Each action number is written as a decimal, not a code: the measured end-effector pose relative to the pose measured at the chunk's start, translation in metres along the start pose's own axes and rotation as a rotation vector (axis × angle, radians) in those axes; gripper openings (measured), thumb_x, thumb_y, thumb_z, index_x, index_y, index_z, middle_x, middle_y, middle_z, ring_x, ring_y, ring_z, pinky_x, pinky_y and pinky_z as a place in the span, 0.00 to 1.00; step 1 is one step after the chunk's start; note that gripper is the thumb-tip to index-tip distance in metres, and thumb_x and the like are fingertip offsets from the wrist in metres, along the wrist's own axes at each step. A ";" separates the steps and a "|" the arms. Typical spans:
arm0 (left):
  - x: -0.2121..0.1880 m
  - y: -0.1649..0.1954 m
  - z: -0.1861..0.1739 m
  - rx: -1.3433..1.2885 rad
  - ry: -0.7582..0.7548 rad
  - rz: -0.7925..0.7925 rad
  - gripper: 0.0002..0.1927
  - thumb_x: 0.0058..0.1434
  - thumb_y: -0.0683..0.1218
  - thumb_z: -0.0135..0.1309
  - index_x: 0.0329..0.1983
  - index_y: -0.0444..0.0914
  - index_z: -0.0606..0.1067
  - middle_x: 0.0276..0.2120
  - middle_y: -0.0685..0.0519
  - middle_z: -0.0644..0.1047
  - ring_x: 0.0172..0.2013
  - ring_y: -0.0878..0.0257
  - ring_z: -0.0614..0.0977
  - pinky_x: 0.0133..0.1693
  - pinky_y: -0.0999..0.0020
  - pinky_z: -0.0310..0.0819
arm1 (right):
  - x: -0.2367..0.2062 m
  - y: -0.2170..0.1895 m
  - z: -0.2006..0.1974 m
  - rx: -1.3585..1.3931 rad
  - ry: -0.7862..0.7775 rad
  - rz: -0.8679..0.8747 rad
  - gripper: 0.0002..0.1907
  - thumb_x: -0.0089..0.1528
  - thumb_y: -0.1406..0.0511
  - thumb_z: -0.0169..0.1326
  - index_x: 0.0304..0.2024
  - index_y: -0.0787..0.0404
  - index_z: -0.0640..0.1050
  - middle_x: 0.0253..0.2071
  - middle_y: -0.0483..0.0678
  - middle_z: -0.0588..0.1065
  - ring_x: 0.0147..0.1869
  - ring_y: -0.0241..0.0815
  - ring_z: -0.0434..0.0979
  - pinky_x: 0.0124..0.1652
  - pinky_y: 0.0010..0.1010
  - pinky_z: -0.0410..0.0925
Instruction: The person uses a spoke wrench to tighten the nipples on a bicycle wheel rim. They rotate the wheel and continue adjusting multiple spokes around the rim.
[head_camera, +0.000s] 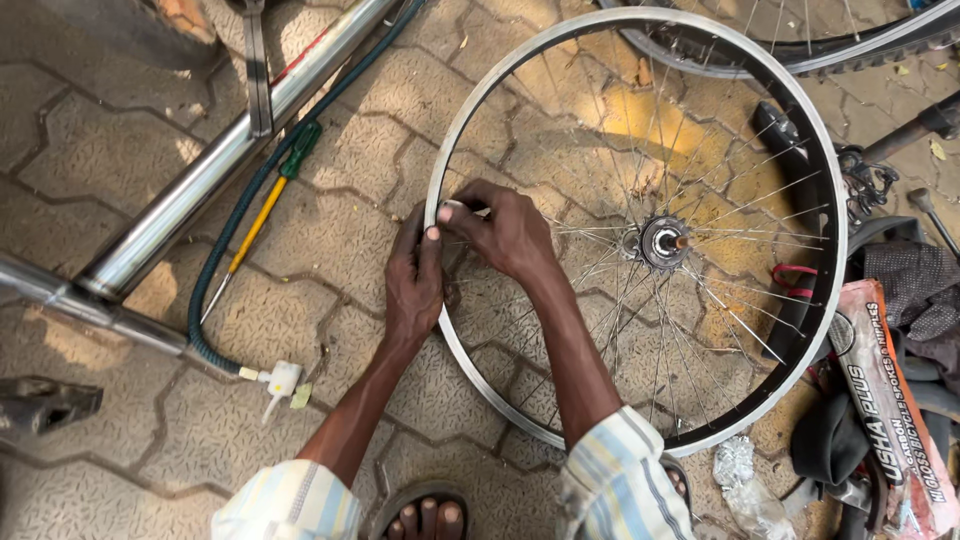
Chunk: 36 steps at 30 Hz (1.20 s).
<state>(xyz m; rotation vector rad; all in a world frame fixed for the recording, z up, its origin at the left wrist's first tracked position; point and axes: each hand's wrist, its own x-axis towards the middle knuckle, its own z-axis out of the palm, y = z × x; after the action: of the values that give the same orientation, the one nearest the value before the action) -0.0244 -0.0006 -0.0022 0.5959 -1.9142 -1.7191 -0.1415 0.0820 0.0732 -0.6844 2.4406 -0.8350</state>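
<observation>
On paving stones, bare bicycle wheel rim (452, 130) between both hands, left hand (414, 280) gripping it, right hand (505, 232) pinching a small pale part (452, 208).

Both hands close together, left (414, 275), right (505, 232), fingers pinched

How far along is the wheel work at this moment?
Done: the wheel has no tyre, and its spokes run from hub to rim. In hand: the left hand and right hand pinch the rim's left edge, at a spoke end. Left: cannot tell how many spokes remain. A screwdriver lies unused.
</observation>
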 end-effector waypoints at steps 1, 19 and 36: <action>0.000 -0.001 0.000 -0.014 -0.013 -0.039 0.26 0.75 0.58 0.38 0.70 0.40 0.67 0.58 0.43 0.76 0.59 0.50 0.78 0.58 0.50 0.73 | -0.001 0.003 -0.002 0.071 0.016 -0.048 0.09 0.66 0.58 0.57 0.42 0.55 0.79 0.36 0.47 0.80 0.35 0.40 0.81 0.36 0.36 0.73; 0.001 -0.002 0.001 0.029 -0.024 -0.045 0.30 0.73 0.63 0.37 0.70 0.43 0.66 0.61 0.43 0.75 0.62 0.47 0.77 0.61 0.49 0.71 | -0.003 0.025 -0.002 0.121 -0.046 -0.059 0.13 0.66 0.56 0.56 0.42 0.60 0.80 0.35 0.54 0.81 0.35 0.45 0.78 0.37 0.43 0.73; 0.002 -0.013 0.004 0.049 -0.021 -0.079 0.31 0.72 0.64 0.35 0.71 0.44 0.66 0.60 0.43 0.76 0.61 0.44 0.77 0.59 0.45 0.74 | 0.000 -0.002 0.008 -0.146 0.046 0.105 0.15 0.64 0.63 0.58 0.52 0.57 0.71 0.34 0.48 0.80 0.34 0.44 0.80 0.31 0.38 0.72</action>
<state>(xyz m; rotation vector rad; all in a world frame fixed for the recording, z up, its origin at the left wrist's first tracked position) -0.0289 0.0000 -0.0151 0.6831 -1.9770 -1.7370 -0.1366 0.0773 0.0694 -0.5880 2.5732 -0.6435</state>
